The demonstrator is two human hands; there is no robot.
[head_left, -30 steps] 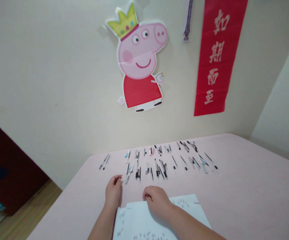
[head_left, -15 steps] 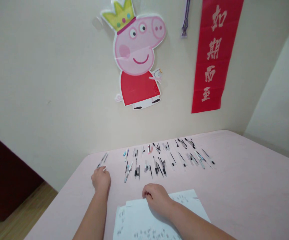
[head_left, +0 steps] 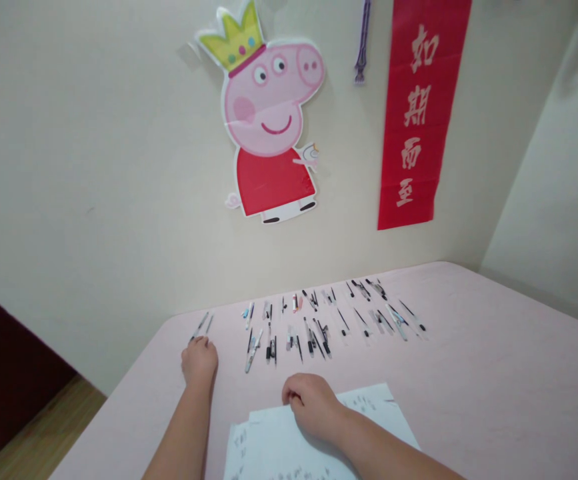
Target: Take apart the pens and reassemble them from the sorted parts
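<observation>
My left hand is at the left of the pink-covered table, its fingers curled together at the near ends of two slim grey pens. Its fingertips face away from me, and whatever they pinch is hidden. Over the top edge of the handwritten paper sheets rests my right hand, loosely curled into a fist with nothing showing in it. Beyond it lie two rows of pens taken apart, with black refills, caps and clear barrels side by side. A light-blue pen sits at the front row's left end.
The pink table cover stretches to the right and meets the wall behind. On that wall are a cartoon pig cutout and a red banner. At lower left, past the table's edge, there is wooden floor.
The view has shifted slightly. A small white piece seen at my left fingertips before is now out of sight. My right hand stays curled on the paper.
</observation>
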